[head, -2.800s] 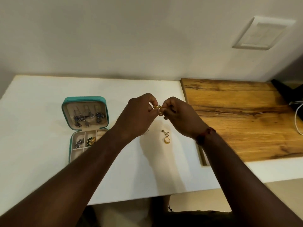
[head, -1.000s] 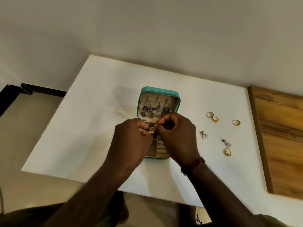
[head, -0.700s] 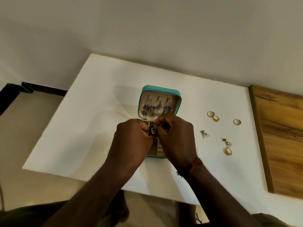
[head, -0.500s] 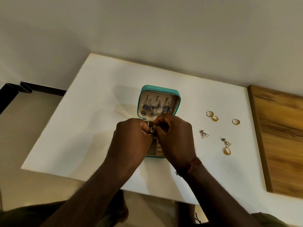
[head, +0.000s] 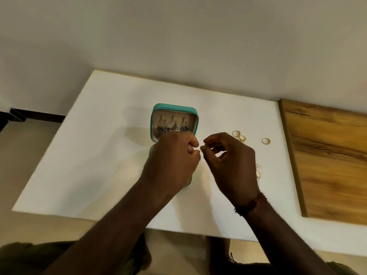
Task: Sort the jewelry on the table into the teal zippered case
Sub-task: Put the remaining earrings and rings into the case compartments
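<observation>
White counter [head: 99, 155] against a pale wall, and the action centres on the teal zippered case [head: 174, 108], which is open with its lid standing and silver-and-blue drop earrings [head: 171, 127] hung inside. The left hand [head: 170, 161] sits curled right over the case's tray, hiding it; whether it grips a piece, I cannot tell. The right hand [head: 232, 165] hovers just beside the case at three o'clock, thumb and forefinger nearly pinched (anything between them is too small to see). Three gold rings [head: 242, 138] lie at two o'clock, and a gold drop earring [head: 258, 174] peeks out at four. The risk: a tiny piece could slip from a loose pinch and roll off, or a knuckle could nudge the lid and shake the hung earrings loose.
</observation>
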